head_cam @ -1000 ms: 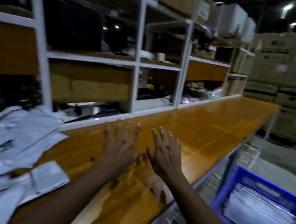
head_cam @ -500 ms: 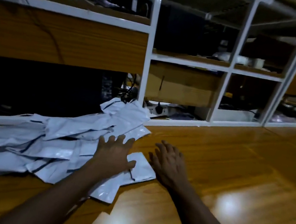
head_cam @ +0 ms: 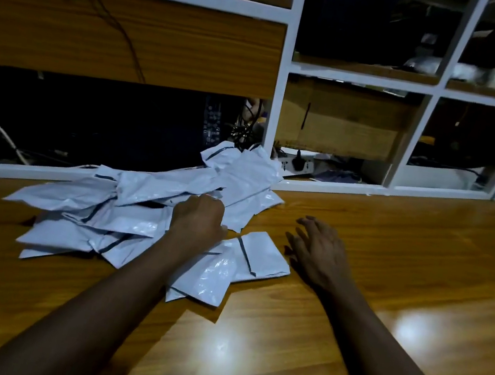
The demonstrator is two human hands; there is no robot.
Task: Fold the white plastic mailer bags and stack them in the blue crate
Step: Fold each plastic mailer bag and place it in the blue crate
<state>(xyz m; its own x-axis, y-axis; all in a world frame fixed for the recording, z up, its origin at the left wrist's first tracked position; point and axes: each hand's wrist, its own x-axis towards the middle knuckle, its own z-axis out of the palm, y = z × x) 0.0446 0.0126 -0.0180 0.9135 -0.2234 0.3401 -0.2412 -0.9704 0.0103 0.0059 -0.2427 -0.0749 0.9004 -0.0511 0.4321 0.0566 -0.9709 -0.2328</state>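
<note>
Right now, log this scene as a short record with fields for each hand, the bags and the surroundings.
left hand: fingers curled into the pile of white mailer bags, apparently gripping one
right hand: open, fingers spread, over the wooden tabletop right of the pile; contact unclear
bags: loosely heaped and overlapping, the far edge against the shelving base
behind: white-framed shelving holding a cardboard box and a power strip
</note>
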